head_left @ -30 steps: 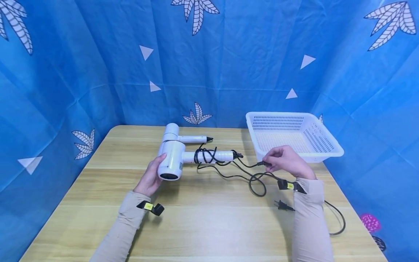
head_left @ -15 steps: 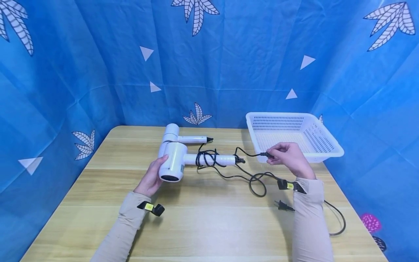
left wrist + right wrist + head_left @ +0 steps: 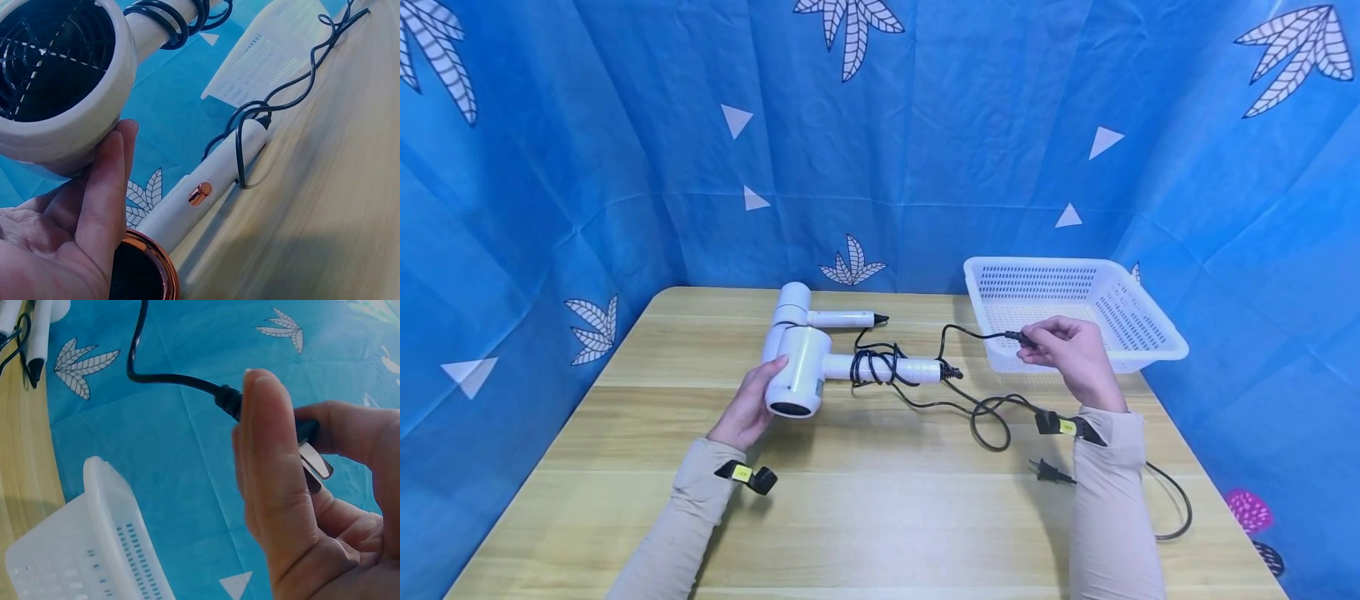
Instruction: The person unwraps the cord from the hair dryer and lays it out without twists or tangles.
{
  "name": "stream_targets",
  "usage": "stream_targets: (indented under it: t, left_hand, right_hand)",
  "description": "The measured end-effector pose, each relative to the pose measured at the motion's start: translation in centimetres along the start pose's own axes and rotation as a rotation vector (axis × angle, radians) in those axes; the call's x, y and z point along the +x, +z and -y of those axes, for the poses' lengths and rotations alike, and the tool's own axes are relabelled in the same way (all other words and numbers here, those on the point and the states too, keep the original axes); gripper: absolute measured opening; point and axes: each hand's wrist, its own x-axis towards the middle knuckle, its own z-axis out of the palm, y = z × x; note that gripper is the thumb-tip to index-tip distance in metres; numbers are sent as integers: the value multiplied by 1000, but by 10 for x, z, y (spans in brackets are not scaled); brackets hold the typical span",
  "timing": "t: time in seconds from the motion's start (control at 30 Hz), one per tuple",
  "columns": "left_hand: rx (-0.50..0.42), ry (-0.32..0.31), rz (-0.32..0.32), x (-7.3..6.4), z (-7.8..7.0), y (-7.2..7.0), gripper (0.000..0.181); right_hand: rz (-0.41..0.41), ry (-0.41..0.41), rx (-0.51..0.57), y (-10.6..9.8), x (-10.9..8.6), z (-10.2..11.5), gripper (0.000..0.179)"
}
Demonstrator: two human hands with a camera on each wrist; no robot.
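Observation:
My left hand (image 3: pixel 748 406) grips the barrel of a white hair dryer (image 3: pixel 805 362), raised a little above the table. In the left wrist view, my fingers (image 3: pixel 106 194) press the barrel beside its dark grille. Black cord (image 3: pixel 874 367) is wound loosely round that dryer's handle. My right hand (image 3: pixel 1075 354) pinches the cord's black plug (image 3: pixel 306 431) between thumb and fingers, prongs toward the palm, in front of the basket. A second white hair dryer (image 3: pixel 841 319) lies just behind the first; its handle points right.
A white perforated basket (image 3: pixel 1168 342) stands at the back right of the wooden table (image 3: pixel 880 517). A looped black cord (image 3: pixel 992 442) lies across the middle right. Another plug (image 3: pixel 1051 472) rests near my right forearm. A blue patterned curtain (image 3: pixel 925 150) encloses the table.
My right hand has moved slightly right and up with the plug, drawing its cord into a raised bend. The held dryer has shifted slightly right, its handle end lower.

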Motion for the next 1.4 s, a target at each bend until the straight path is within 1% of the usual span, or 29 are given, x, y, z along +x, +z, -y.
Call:
stream_targets:
  t: [0.13,0.3,0.47,0.6,0.73,1.0,1.23,1.4]
  left_hand:
    - [8,-2,-4,0,0,0,35]
    - [15,2,-16,1,0,1,30]
    - [20,3,-25,2,1,1,27]
    - [23,1,-34,2,2,1,27]
    - [16,-6,-45,3,2,-1,26]
    - [-12,-9,-68,6,2,-2,27]
    - [-25,-18,-72,5,0,-3,28]
    - [-38,-8,-77,6,1,-3,28]
  right_hand:
    - [-18,-47,79,1,-3,3,9]
    - [-19,-112,176,4,-7,9,12]
    - [8,-165,232,6,-14,17,14]
    - [47,-187,263,8,-19,24,13]
    - [93,-202,271,8,-24,30,15]
    - [194,-228,273,4,-35,38,25]
    - [259,-235,219,1,-41,41,29]
    - [350,-243,192,-3,-41,40,32]
